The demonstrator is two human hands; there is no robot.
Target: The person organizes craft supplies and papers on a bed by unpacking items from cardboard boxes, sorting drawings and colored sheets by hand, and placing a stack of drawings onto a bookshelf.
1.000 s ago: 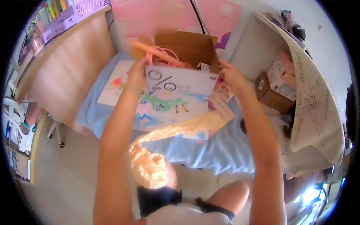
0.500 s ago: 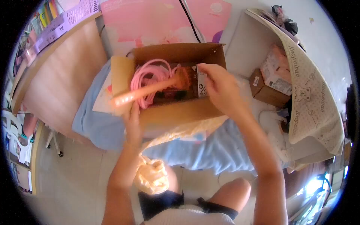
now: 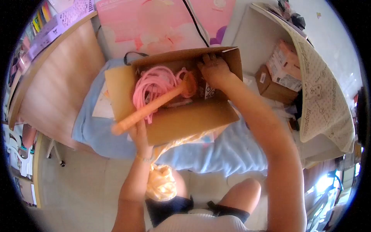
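Observation:
An open cardboard box (image 3: 185, 123) stands in front of me. Its front-left corner is in my left hand (image 3: 140, 135), fingers partly hidden by the box wall and by an orange long-handled tool (image 3: 152, 106). That tool, with a wide brush-like head, lies slanted across the box, its handle sticking out over the left edge. Beneath it is a coiled pink cord or tube (image 3: 154, 79). My right hand (image 3: 215, 72) reaches into the right end of the box, fingers apart, by a white printed package (image 3: 210, 91). What its fingertips touch is partly hidden.
The box rests on a blue cloth (image 3: 201, 158). A yellow patterned cloth (image 3: 161, 183) hangs at the front by my left forearm. To the right are smaller boxes (image 3: 276, 87) and a printed fabric cover (image 3: 322, 92). A wooden panel (image 3: 63, 81) stands left.
My right hand has moved back and down into the box, away from the right edge. The box and my left hand have shifted slightly towards me; the orange tool's handle end is lower.

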